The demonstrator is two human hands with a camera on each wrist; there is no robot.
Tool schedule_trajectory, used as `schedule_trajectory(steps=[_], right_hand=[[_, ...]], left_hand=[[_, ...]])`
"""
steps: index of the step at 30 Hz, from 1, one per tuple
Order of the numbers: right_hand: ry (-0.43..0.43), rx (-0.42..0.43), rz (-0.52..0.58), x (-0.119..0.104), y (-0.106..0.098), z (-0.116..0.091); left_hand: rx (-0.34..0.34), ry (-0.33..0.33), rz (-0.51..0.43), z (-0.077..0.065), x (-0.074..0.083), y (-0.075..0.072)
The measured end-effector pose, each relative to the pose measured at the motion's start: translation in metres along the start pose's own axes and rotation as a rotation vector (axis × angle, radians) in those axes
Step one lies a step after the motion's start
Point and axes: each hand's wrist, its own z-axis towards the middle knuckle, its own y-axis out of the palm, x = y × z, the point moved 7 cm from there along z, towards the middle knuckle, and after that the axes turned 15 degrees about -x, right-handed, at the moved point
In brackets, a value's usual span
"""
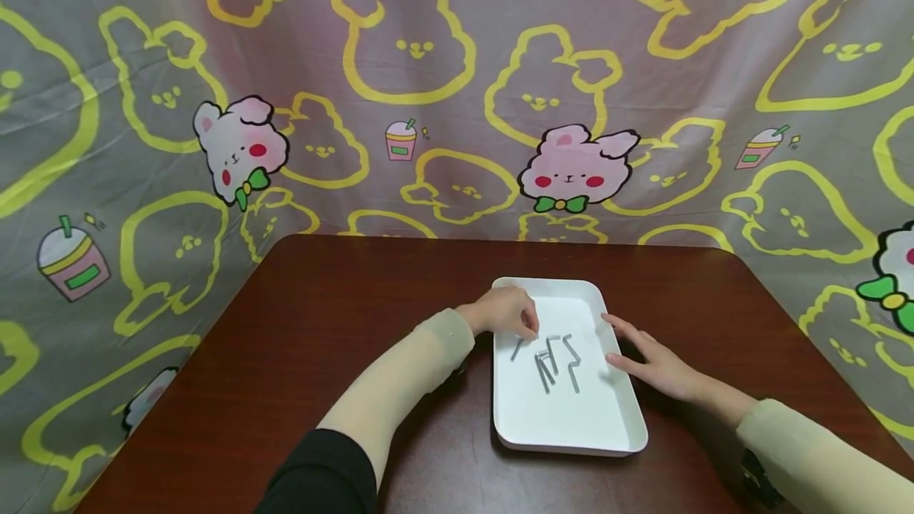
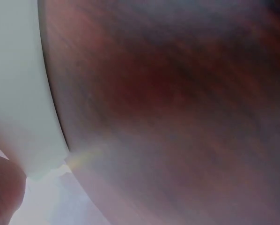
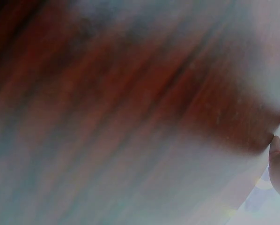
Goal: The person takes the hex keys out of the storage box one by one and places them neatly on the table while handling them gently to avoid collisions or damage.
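Note:
A white rectangular tray (image 1: pixel 571 423) holds several bent grey metal hex keys (image 1: pixel 574 367) in its middle part. From the left, my left hand (image 1: pixel 505 312) reaches over the tray's rim, fingers curled down and thumb and fingertips together. They pinch the upper end of the leftmost hex key (image 1: pixel 517 350), whose short arm is hidden under the fingers. My right hand (image 1: pixel 660 363) is at the tray's right side, thumb and fingers extended and spread, fingertips at the rim. Only part of the left hand (image 2: pixel 6 187) and a few right-hand fingers (image 3: pixel 276 147) show in the wrist views.
The tray lies on a dark reddish-brown table (image 1: pixel 343 300) with rounded far corners. Behind and beside the table hangs a grey cloth (image 1: pixel 457 125) printed with yellow outlines and cartoon rabbits. Both wrist views are mostly blurred tabletop.

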Motion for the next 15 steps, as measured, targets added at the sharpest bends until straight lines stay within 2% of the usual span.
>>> schedule_trajectory(steps=[7,15], right_hand=[[-0.009,0.002,0.012,-0.0004,0.0019,-0.0003],[-0.016,0.022,-0.008,0.0017,0.0004,-0.0010]], left_hand=[[-0.017,0.026,-0.007,-0.0017,0.0033,0.0004],[0.023,0.086,-0.042,-0.0013,0.0071,-0.0041]])
